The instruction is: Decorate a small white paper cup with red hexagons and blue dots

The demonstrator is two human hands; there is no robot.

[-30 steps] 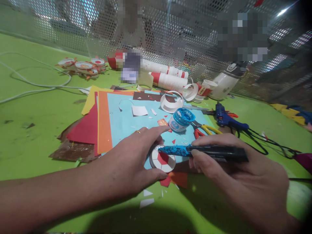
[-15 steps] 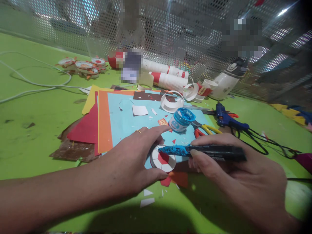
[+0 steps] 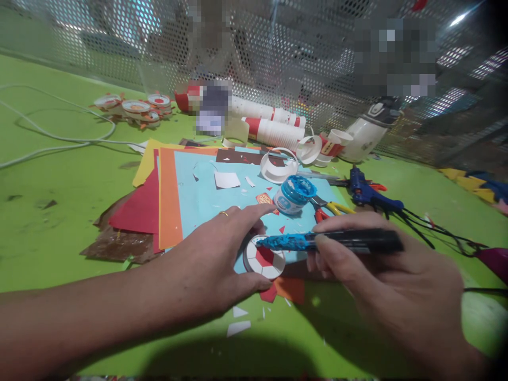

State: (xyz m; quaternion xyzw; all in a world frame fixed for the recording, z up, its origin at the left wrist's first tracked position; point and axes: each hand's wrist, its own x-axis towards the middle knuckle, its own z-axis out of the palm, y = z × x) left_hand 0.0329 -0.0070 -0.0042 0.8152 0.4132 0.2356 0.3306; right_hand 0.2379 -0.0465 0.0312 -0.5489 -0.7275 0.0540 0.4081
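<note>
A: Gripping what?

B: With the right hand [image 3: 400, 288], pinching a black marker [image 3: 365, 241]; its blue-coated front end pointing left, over the far-left part of a round disc [image 3: 264, 258]. Touching or just above? Cannot tell.

A: And with the left hand [image 3: 222, 254]?

B: Steadying the disc, thumb at the near edge, other fingers curled at the far left. Mid-scene, by the near edge of the light blue paper [image 3: 198, 201].

A: Worth worrying about?

B: Smearing, probably: could stain the white panels with one dip of that coated end. Could also skid, given a slight turn of the disc under a loose thumb.

A: Farther out?

B: Mind the red scrap [image 3: 269, 292], just nearer than the disc; could stick to anything wet. Then the open jar [image 3: 296, 194], far and slightly right, beside the left index fingertip: could tip from a stray nudge.
</note>
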